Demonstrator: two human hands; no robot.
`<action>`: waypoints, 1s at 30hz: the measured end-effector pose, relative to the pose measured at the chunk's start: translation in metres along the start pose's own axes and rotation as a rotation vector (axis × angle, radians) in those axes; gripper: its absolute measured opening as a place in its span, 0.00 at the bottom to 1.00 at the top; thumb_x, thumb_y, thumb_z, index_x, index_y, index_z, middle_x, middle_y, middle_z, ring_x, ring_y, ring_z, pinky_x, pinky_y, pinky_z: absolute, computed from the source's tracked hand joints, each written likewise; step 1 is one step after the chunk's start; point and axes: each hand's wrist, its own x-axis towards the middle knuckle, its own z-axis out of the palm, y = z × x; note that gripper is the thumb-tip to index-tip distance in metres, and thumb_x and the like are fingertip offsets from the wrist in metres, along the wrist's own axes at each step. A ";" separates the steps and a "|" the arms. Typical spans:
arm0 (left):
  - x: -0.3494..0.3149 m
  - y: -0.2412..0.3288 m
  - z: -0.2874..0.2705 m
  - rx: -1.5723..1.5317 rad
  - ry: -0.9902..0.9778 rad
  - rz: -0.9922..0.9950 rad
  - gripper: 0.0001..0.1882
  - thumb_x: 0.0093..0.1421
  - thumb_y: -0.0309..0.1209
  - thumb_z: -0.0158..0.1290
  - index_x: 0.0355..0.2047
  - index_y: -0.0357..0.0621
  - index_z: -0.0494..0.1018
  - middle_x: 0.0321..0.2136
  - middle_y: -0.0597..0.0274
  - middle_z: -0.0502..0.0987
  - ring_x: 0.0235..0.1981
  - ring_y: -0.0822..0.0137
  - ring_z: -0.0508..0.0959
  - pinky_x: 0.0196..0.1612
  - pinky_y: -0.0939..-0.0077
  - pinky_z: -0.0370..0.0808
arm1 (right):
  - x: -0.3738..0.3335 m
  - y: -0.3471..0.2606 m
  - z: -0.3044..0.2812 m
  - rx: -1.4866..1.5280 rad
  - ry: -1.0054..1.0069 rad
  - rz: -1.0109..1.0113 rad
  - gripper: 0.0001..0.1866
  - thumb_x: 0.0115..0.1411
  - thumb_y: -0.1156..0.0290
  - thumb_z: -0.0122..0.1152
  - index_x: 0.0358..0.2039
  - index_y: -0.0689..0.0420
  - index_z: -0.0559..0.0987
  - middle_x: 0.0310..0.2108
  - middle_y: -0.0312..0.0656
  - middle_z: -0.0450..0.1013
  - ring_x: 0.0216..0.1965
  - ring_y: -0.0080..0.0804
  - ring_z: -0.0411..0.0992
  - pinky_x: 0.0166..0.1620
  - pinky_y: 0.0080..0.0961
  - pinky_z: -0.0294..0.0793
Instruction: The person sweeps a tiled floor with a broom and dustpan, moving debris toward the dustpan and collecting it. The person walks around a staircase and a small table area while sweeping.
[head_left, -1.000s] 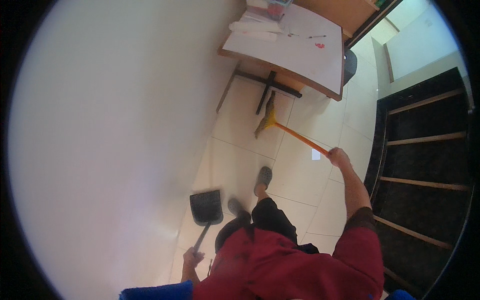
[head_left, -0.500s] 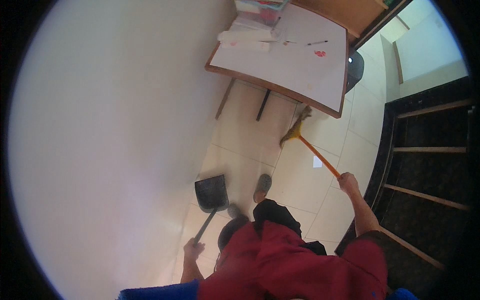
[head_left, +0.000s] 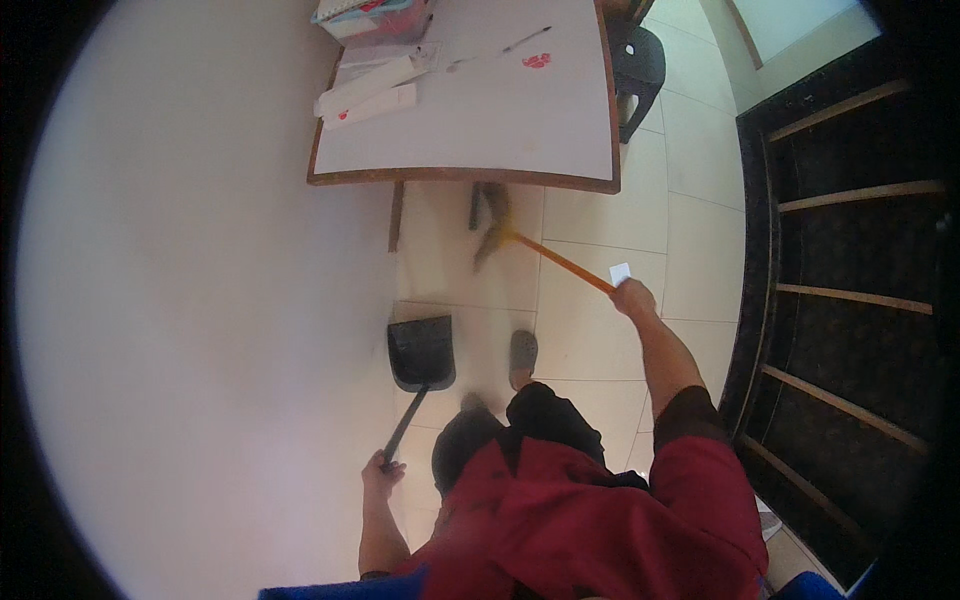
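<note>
Right grip (head_left: 634, 298) is holding the orange broom (head_left: 562, 264) near the white surface (head_left: 480, 120), and left grip (head_left: 383, 475) is holding the black dustpan (head_left: 422, 352) by the wall (head_left: 200, 300). If swinging too far, the brush (head_left: 487, 248) may be bumping the dark leg (head_left: 474, 207). Black stool (head_left: 640, 60) is standing beside the surface, on pale tiles (head_left: 600, 217)

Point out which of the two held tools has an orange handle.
The broom in the right hand; the dustpan in the left hand has a dark handle.

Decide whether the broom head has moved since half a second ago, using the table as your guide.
Yes: the broom head has moved left relative to the table, from near its front right corner to beside the dark leg beneath.
</note>
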 end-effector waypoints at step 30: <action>-0.040 -0.018 0.017 0.316 -0.189 0.083 0.26 0.60 0.33 0.40 0.60 0.49 0.55 0.29 0.56 0.71 0.31 0.56 0.78 0.34 0.62 0.75 | -0.165 0.166 0.060 -0.090 0.071 0.007 0.17 0.54 0.59 0.58 0.33 0.60 0.80 0.34 0.53 0.76 0.39 0.48 0.75 0.42 0.41 0.74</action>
